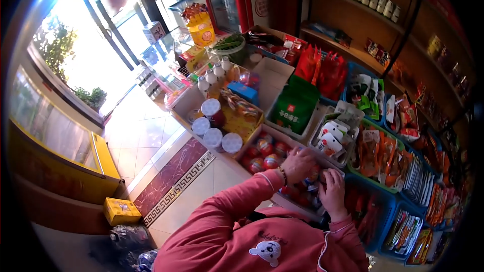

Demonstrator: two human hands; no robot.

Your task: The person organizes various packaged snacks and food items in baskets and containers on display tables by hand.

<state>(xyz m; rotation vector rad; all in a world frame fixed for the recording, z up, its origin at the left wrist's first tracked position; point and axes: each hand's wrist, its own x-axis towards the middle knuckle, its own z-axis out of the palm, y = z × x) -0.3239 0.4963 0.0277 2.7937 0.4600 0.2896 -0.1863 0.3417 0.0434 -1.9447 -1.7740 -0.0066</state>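
Low in the frame's centre, both hands are reaching into a carton (252,146) of round packs (272,161): left hand (298,165) and right hand (333,191) are each lying over packs (grip impossible to tell).

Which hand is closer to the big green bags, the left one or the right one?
The left hand. It sits on the box of round red packs, just below the green bags. The right hand is lower down, farther from them.

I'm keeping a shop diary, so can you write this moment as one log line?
left hand: on round red snack packs in cardboard box | right hand: in same box, grip unclear | nearby: white-lidded jars, green bags
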